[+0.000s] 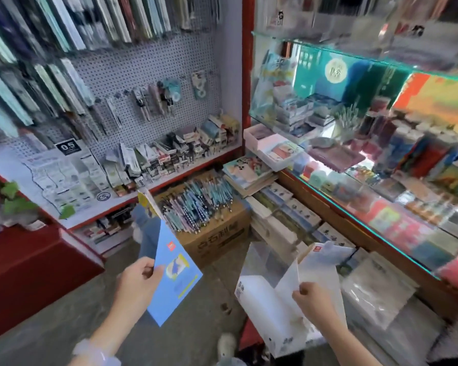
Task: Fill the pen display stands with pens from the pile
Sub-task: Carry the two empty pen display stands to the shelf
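Note:
A pile of blue and purple patterned pens [196,202] lies on top of a brown cardboard box [217,239] on the floor, below the pegboard shelf. My left hand [138,278] grips a flat blue printed card [175,273] by its left edge, held upright in front of the box. My right hand [315,299] pinches a white folded cardboard display stand [275,313], whose flaps stand open, low at the right. Both hands are well short of the pen pile.
A pegboard [148,83] with hanging pens and a shelf of small boxes [175,151] fills the left wall. A glass counter [368,143] full of stationery runs along the right. Stacked notebooks [246,173] and boxes [283,220] crowd the floor beside the carton. A red cabinet [32,270] stands left.

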